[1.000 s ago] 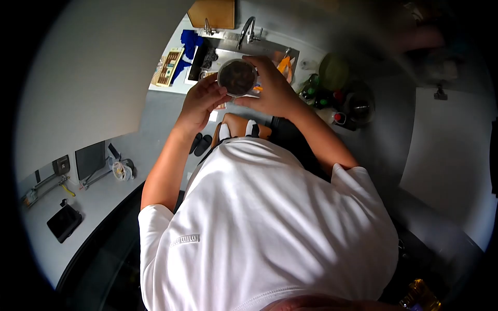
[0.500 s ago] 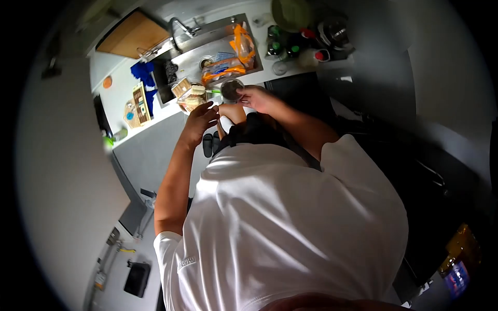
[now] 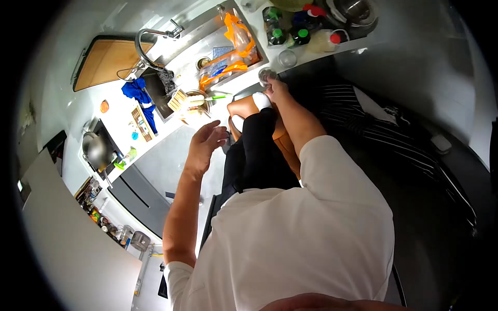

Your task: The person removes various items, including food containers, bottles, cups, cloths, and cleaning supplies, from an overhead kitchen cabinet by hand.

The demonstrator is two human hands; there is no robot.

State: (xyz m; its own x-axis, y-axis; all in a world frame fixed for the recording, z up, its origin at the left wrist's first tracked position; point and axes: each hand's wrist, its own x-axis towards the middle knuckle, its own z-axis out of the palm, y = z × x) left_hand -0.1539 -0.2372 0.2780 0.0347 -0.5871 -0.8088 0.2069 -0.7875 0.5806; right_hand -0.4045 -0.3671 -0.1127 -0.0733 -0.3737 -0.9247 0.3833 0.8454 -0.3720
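Note:
My right hand is closed round a small clear container at the counter's front edge, below the sink's right end. My left hand hangs in front of the counter with its fingers apart and nothing in it. Between the hands and the sink, a bowl at the counter edge holds a light-coloured brush with a green-tipped handle. Orange-edged plastic packaging lies in the sink.
Green-capped bottles and a red-capped jug stand at the back right, near a clear glass. A wooden board leans beyond the faucet. Blue cloth lies left of the sink; a pan is farther left.
My right hand has moved right with the container, away from the bowl. My left hand is lower, farther from the bowl. The view has shifted, bringing the pan into sight.

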